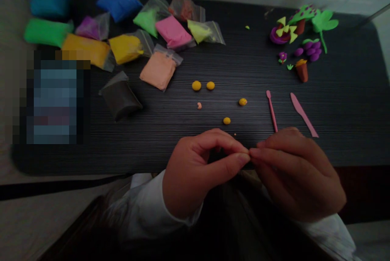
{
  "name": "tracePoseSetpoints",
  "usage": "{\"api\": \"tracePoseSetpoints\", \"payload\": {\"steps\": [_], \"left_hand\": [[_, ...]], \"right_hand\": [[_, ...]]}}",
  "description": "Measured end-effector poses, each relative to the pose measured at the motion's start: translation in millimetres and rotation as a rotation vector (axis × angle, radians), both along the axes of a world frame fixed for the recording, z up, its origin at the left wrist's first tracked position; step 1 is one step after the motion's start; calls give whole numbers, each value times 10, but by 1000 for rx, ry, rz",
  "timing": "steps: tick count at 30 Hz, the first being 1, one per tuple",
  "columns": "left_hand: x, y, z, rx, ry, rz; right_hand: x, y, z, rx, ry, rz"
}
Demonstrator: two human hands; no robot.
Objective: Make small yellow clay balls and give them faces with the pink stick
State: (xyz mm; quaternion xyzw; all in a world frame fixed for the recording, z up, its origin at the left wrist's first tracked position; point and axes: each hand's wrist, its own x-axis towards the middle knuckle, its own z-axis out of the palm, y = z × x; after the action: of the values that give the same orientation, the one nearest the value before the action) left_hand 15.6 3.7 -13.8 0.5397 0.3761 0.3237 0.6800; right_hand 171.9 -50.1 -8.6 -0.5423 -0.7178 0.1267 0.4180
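Observation:
My left hand [195,169] and my right hand [297,171] meet fingertip to fingertip at the near edge of the dark table [341,106]. Both are closed in a pinch; what sits between the tips is too small to make out. Just beyond them lie several small yellow clay balls [196,85] and a tiny peach clay scrap [199,105]. Two pink modelling tools [272,111] lie past my right hand, the flat knife-shaped one [303,114] to the right.
Bags of coloured clay [158,70] cover the table's far left, including pink, yellow, green, blue and dark brown. Finished clay figures [300,29], with green leaves and purple grapes, stand at the far right. A blurred-out object [51,98] lies at the left edge.

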Motion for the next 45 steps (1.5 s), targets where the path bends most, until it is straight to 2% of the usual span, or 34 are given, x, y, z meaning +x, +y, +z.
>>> {"api": "tracePoseSetpoints", "payload": {"steps": [8,13,19,26,32,37,45], "left_hand": [[-2,15,-11,-57,22,5],[-8,19,-3,-26,16,1],[-3,20,-7,-16,22,3],[-1,28,9,-189,7,-14],[-2,38,8,-193,16,-11],[0,23,2,-272,-67,-37],[-10,10,-5,-353,-103,-27]], "right_hand": [[7,28,-18,69,-58,13],[5,27,-23,3,56,23],[-22,35,-41,1,152,-12],[-24,44,-42,-13,94,12],[-34,30,-69,27,50,19],[-52,41,-60,-9,103,26],[-97,-5,-65,0,192,-88]]}}
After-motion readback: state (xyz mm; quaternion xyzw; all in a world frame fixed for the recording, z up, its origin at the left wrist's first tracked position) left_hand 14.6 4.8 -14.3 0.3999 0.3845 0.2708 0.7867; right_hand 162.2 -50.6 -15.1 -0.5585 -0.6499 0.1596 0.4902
